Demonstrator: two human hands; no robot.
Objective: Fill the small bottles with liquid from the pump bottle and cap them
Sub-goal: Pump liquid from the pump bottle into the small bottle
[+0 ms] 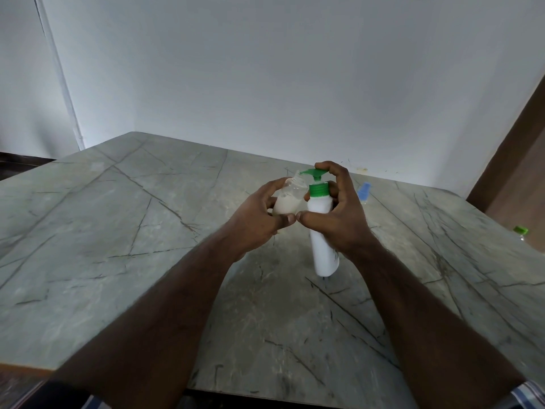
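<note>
A white pump bottle (323, 249) with a green pump head (313, 172) stands on the marble table (118, 231). My right hand (339, 214) wraps its neck, with fingers resting on top of the pump head. My left hand (256, 219) holds a small clear bottle (290, 199), tilted, with its open mouth right under the green nozzle. White liquid fills roughly the lower half of the small bottle. No cap is on it.
A blue-capped small bottle (364, 191) sits on the table just behind my right hand. At the right edge of the table is another small bottle with a green cap (520, 231). White walls stand behind the table.
</note>
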